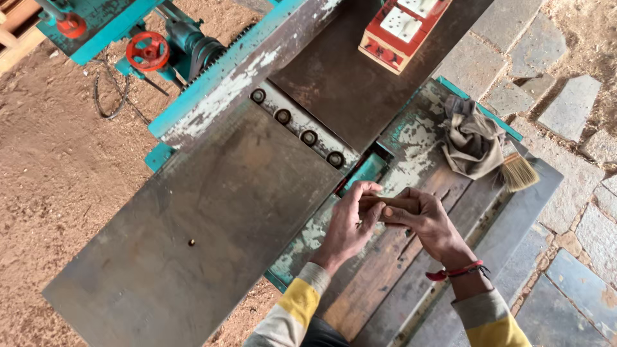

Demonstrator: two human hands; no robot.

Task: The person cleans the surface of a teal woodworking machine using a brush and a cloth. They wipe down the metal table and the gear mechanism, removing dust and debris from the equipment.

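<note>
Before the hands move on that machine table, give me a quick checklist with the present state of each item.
1. Small wooden piece held by both hands: ok, left hand and right hand both grip it.
2. Hands off the cutter slot: not ok, the left fingers sit right beside it.
3. Cutter spinning or stopped: cannot tell.
4. Steel table under the hands free of loose items: ok, only one small speck.
5. Rag and brush away from the hands: ok, at the far right edge.
6. Red switch box within view: ok, switch position cannot tell.
</note>
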